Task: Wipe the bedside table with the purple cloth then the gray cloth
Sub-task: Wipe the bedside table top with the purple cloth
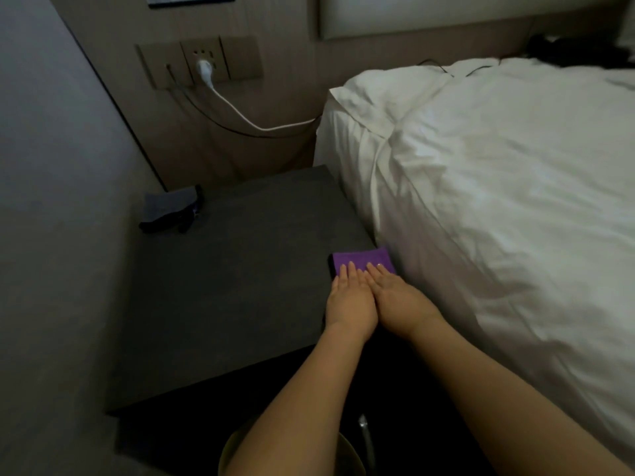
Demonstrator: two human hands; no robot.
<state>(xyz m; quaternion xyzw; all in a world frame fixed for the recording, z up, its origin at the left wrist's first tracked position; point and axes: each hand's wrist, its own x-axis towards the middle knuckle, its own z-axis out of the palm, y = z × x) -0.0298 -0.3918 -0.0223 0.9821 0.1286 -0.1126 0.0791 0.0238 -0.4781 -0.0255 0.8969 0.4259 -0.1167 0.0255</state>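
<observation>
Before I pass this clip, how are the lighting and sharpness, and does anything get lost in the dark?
Head view: dim and soft overall; the white bedding is the brightest area; the purple cloth under both flat hands, left hand and right hand, reads clearly; the gray cloth nearly merges with the dark bedside table; wide-angle bending shows at the frame edges.

Both bare forearms are stretched forward and converge. The left hand point(348, 300) and right hand point(395, 297) are laid side by side, touching, palms down, with fingers kept straight and flat. No curled grip is formed.
</observation>
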